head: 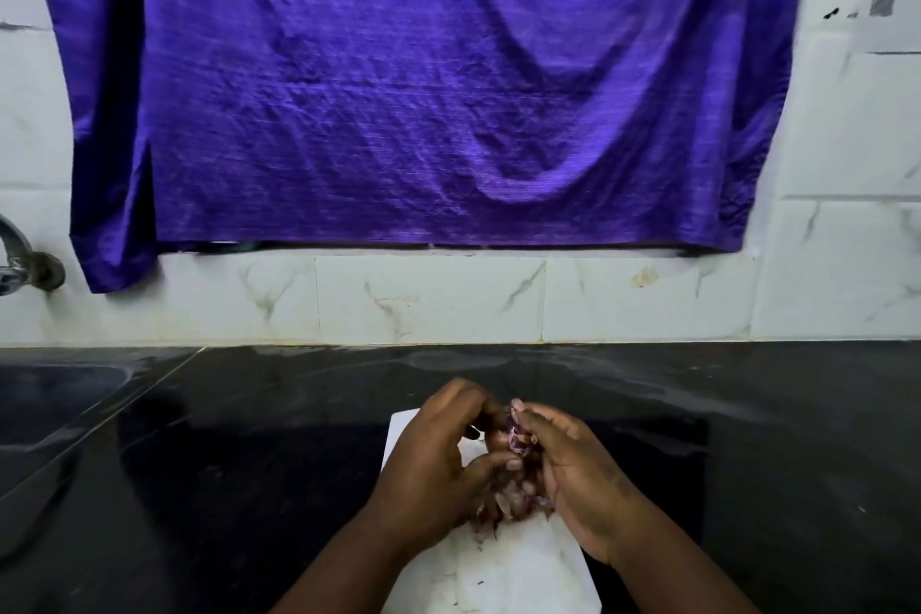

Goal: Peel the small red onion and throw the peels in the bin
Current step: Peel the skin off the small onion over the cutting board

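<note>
A small red onion [513, 436] sits between the fingertips of both hands, only a bit of purple skin showing. My left hand [438, 454] grips it from the left with thumb and fingers. My right hand [573, 474] pinches its purple skin from the right. Both hands hover over a white cutting board [498, 568] on the black counter. Loose brownish peels [513, 499] lie on the board under the hands, partly hidden by them. No bin is in view.
The black countertop [249, 464] spreads on both sides of the board. A sink [45, 414] and a metal tap [20, 259] are at the far left. A purple cloth [423, 90] hangs on the white tiled wall behind.
</note>
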Demonstrator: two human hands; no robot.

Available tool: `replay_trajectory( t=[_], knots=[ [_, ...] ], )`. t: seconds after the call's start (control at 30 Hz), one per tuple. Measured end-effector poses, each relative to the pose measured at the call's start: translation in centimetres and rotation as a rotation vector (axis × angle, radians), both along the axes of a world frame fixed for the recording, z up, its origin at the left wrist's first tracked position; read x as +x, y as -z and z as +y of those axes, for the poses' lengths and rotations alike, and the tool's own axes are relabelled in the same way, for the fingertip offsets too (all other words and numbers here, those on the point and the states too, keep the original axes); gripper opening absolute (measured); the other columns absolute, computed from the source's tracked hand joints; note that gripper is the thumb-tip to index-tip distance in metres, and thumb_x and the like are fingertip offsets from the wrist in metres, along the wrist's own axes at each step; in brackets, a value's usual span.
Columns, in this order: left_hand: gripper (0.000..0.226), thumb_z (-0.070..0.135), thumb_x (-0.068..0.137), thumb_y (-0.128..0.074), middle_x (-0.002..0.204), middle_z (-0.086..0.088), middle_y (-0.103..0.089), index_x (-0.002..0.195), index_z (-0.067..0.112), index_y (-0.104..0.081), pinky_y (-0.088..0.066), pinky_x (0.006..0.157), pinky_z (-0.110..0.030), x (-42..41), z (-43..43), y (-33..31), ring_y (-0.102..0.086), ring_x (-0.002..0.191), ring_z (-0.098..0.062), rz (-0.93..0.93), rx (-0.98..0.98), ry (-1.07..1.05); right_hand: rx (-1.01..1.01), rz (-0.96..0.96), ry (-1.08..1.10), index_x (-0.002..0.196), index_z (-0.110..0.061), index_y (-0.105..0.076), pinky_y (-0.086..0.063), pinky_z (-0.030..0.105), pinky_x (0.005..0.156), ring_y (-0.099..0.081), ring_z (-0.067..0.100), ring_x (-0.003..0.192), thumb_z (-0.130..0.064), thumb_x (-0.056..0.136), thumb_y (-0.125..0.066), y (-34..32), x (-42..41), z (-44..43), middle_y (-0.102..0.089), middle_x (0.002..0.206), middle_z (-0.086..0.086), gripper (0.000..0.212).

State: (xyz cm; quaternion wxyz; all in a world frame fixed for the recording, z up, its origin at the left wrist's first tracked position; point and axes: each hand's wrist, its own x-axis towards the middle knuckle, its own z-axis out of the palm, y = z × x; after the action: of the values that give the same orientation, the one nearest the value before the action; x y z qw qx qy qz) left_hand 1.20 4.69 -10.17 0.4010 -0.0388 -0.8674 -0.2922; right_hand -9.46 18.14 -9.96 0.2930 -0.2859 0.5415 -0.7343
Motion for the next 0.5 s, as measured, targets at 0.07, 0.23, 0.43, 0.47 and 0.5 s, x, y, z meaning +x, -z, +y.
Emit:
replay_trajectory(
  t=[0.07, 0.23, 0.43, 0.47, 0.5],
  knots=[
    [0.025, 0.025, 0.087, -0.082, 0.099, 0.015, -0.056, 0.096, 0.028, -0.059, -0.046, 0.078, -0.015, 0.07, -0.04, 0.1, -0.058, 0.092, -0.013, -0.014, -0.03, 0.001, 0.019, 0.029, 0.009, 0.109, -0.009, -0.075, -0.055, 0.059, 0.098, -0.072, 0.043, 0.106, -0.028, 0.101, -0.057, -0.1, 0.03, 0.0, -0.076, 0.109, 0.026, 0.027],
    [0.022, 0.026, 0.092, -0.077, 0.098, 0.016, -0.05, 0.095, 0.026, -0.055, -0.04, 0.078, -0.011, 0.29, -0.07, 0.14, -0.051, 0.089, -0.011, -0.078, -0.119, -0.003, 0.022, 0.067, 0.003, 0.096, -0.007, -0.076, -0.057, 0.03, 0.06, -0.069, 0.018, 0.069, -0.021, 0.101, -0.058, -0.12, 0.06, -0.18, -0.073, 0.085, 0.016, 0.024],
    [0.03, 0.034, 0.092, -0.077, 0.092, 0.018, -0.045, 0.089, 0.029, -0.047, -0.043, 0.072, -0.023, 0.27, -0.04, 0.18, -0.047, 0.083, -0.009, -0.094, -0.192, -0.03, 0.041, 0.079, -0.008, 0.094, -0.003, -0.071, -0.044, 0.019, 0.043, -0.056, 0.006, 0.047, -0.014, 0.103, -0.053, 0.09, 0.1, -0.32, -0.064, 0.065, 0.004, 0.023],
    [0.029, 0.035, 0.093, -0.076, 0.092, 0.019, -0.045, 0.09, 0.029, -0.048, -0.042, 0.073, -0.022, 0.33, -0.01, 0.15, -0.047, 0.084, -0.008, -0.093, -0.207, -0.036, 0.04, 0.067, -0.009, 0.095, -0.002, -0.071, -0.043, 0.02, 0.043, -0.056, 0.007, 0.046, -0.015, 0.103, -0.053, 0.07, 0.15, -0.31, -0.064, 0.065, 0.005, 0.023],
    [0.026, 0.037, 0.094, -0.074, 0.095, 0.019, -0.045, 0.093, 0.029, -0.05, -0.041, 0.076, -0.021, 0.4, -0.01, 0.14, -0.047, 0.087, -0.007, -0.087, -0.209, -0.037, 0.034, 0.049, -0.007, 0.096, -0.002, -0.071, -0.044, 0.02, 0.042, -0.057, 0.008, 0.047, -0.016, 0.103, -0.053, 0.05, 0.13, -0.34, -0.065, 0.065, 0.005, 0.023]
  ],
)
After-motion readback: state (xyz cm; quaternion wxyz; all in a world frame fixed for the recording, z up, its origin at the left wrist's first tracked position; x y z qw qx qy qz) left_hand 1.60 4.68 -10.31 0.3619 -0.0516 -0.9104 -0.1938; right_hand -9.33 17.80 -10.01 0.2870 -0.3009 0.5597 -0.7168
